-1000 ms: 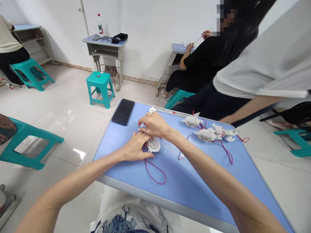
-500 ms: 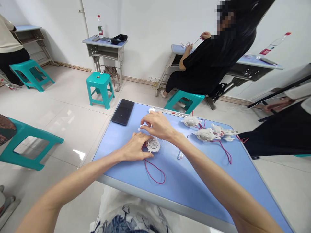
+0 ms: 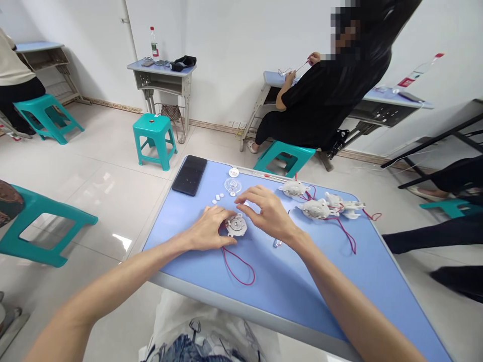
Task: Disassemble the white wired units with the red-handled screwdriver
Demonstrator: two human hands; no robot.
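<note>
My left hand [image 3: 207, 227] lies on the blue desk, its thumb and fingers closed around the side of a round whitish plastic casing [image 3: 236, 225]. An open top shows ring-shaped parts inside, and a loop of red cord [image 3: 249, 282] trails toward me. Just above and right of the casing hovers my right hand [image 3: 269, 213], thumb and forefinger curled together in a pinch; anything between the tips is too small to make out. Beyond the hands are a few small white pieces [image 3: 218, 197], a clear plastic part [image 3: 233, 186] and a white disc [image 3: 234, 172].
A black phone [image 3: 189, 175] lies at the desk's far left corner. Several whitish casings with red cords [image 3: 316, 208] sit on the right. A clear strip [image 3: 278, 242] is partly behind my right forearm. Across the room, a person in black [image 3: 332, 95] sits at another desk.
My right hand has drawn back from the small white pieces, moving right and toward me, uncovering them and the clear part. My left hand keeps the casing in place.
</note>
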